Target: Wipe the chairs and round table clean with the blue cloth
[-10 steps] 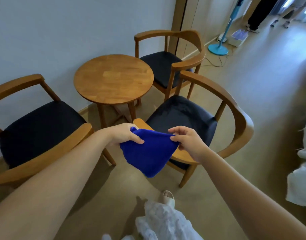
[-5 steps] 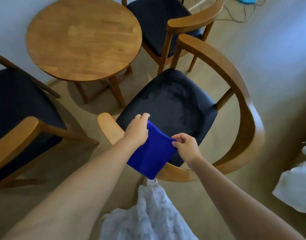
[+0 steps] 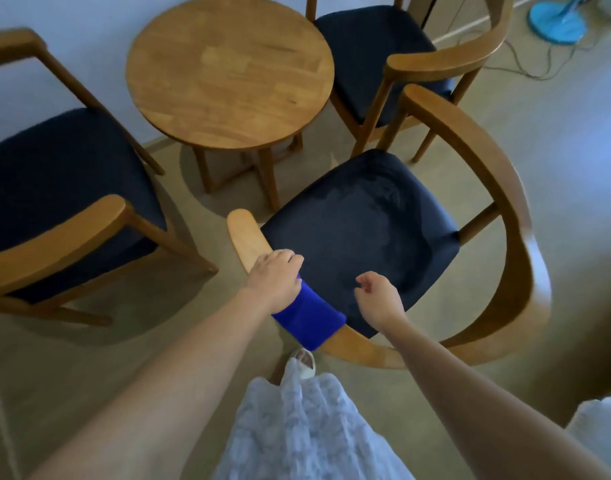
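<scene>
Blue cloth (image 3: 312,318) lies pinned beneath our left hand's (image 3: 274,280) curled fingers (image 3: 290,259), trailing toward five o'clock along the near chair's (image 3: 525,271) wooden rail (image 3: 248,237). Our right hand (image 3: 380,299), at three o'clock, hangs loosely curled, empty, over the dark seat (image 3: 359,230); the round table (image 3: 227,71) stands at twelve.

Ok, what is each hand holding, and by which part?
The left hand grips the blue cloth by its far end, against the near chair's wooden rail. The right hand holds nothing.
</scene>
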`<state>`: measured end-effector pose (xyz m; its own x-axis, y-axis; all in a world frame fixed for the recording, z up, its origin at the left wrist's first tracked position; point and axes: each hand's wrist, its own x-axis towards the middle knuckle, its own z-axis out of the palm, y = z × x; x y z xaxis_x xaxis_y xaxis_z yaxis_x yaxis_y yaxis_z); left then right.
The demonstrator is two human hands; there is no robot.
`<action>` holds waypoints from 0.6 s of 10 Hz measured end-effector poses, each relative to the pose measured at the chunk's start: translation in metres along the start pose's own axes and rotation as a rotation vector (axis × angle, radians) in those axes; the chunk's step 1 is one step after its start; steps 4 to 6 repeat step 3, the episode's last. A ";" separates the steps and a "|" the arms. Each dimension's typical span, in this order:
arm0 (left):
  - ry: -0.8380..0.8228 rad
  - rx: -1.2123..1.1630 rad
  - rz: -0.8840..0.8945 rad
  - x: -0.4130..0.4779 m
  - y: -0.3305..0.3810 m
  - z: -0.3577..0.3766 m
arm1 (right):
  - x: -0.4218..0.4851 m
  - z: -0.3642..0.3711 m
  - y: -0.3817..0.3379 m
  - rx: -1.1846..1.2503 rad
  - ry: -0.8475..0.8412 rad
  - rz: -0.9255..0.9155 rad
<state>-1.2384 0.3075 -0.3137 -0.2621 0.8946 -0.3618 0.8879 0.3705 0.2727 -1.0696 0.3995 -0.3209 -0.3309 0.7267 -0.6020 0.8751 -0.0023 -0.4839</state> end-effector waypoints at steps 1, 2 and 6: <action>0.005 0.002 -0.048 -0.031 -0.005 -0.016 | -0.024 -0.001 -0.018 -0.200 -0.010 -0.180; 0.082 0.011 -0.060 -0.068 -0.012 -0.032 | -0.056 -0.001 -0.038 -0.320 0.027 -0.335; 0.142 0.042 -0.112 -0.110 -0.015 -0.041 | -0.094 0.003 -0.053 -0.387 0.093 -0.455</action>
